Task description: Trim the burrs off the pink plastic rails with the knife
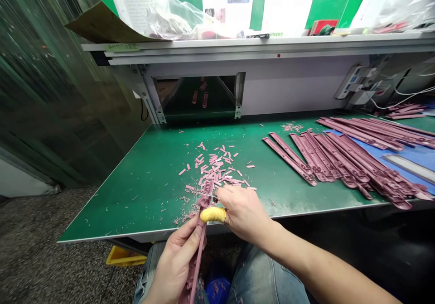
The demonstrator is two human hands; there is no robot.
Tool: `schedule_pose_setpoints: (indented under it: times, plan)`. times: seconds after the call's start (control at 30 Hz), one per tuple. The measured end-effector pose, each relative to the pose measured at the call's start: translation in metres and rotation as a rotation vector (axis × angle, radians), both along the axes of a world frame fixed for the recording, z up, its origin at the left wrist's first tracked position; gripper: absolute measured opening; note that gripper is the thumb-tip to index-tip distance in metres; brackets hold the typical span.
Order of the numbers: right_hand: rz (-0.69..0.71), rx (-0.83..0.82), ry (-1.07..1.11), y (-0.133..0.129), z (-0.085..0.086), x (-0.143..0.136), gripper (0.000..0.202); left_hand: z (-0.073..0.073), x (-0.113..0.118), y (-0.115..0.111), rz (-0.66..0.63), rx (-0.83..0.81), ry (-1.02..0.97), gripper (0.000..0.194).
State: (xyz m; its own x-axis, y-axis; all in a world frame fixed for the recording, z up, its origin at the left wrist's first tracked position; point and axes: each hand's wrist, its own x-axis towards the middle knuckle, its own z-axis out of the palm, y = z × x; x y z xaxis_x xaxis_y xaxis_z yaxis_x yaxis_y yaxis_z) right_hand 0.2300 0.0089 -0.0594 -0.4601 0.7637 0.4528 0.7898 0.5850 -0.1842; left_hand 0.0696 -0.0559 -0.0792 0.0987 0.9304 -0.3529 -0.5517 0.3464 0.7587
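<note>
My left hand [178, 256] is closed around a long, narrow pink plastic strip [192, 280], which slants up from my lap over the table's front edge. My right hand [244, 211] grips a small thin metal blade [210, 196] laid across the strip near its far end. Most of the blade's handle is hidden by the fingers. A yellow finger cover [213, 214] sits on my right thumb, which presses against the strip. Around the strip's far end lie many small pink offcuts [217, 163] and curled pink shavings [186, 215].
Piles of similar pink strips [326, 156] cover the green table [122, 190] on the right, some on a blue sheet with a metal ruler-like bar [411, 167]. An opening at the back shows a dark belt [185, 104] carrying pink pieces. A yellow crate [124, 256] stands below.
</note>
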Motion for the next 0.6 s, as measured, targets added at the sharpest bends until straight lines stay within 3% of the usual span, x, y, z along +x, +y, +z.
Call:
schedule_pose_setpoints:
  times: [0.2, 0.33, 0.43, 0.5, 0.6]
  plan:
    - [0.173, -0.097, 0.017, -0.041, -0.012, -0.017, 0.037, 0.008, 0.002, 0.019, -0.004, 0.128, 0.032, 0.022]
    - [0.358, -0.145, -0.051, -0.101, -0.048, -0.04, 0.025, 0.011, -0.002, 0.049, 0.088, 0.196, 0.001, 0.021]
    - [0.493, -0.163, 0.028, -0.134, -0.079, -0.047, 0.041, 0.015, -0.011, 0.072, 0.171, 0.238, -0.043, 0.018]
    - [0.527, -0.244, 0.144, -0.132, -0.084, -0.04, 0.05, 0.017, -0.017, 0.08, 0.21, 0.246, -0.075, 0.016]
    - [0.442, -0.457, 0.365, -0.1, -0.06, -0.016, 0.04, 0.019, -0.021, 0.077, 0.206, 0.212, -0.108, 0.017]
